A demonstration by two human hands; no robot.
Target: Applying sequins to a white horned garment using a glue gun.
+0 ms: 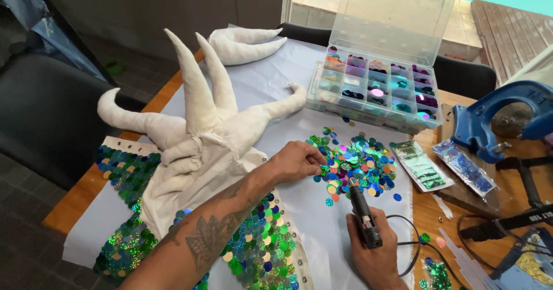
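My left hand [296, 161] on the worktop [429, 209], grip pinched into the loose sequin pile [357, 164], apparently on one sequin; my right hand [377, 255], grip closed around the black corded tool [363, 215], tip at the pile's near edge

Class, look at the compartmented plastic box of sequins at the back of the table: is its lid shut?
No, the clear lid stands raised behind the sequin box, leaving the coloured compartments uncovered.

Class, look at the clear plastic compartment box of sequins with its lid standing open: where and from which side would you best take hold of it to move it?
Probably grip the clear plastic compartment box by its two short end walls, low on the tray, with both hands from the sides. The upright lid blocks the far edge, and level lifting keeps the open compartments from spilling.
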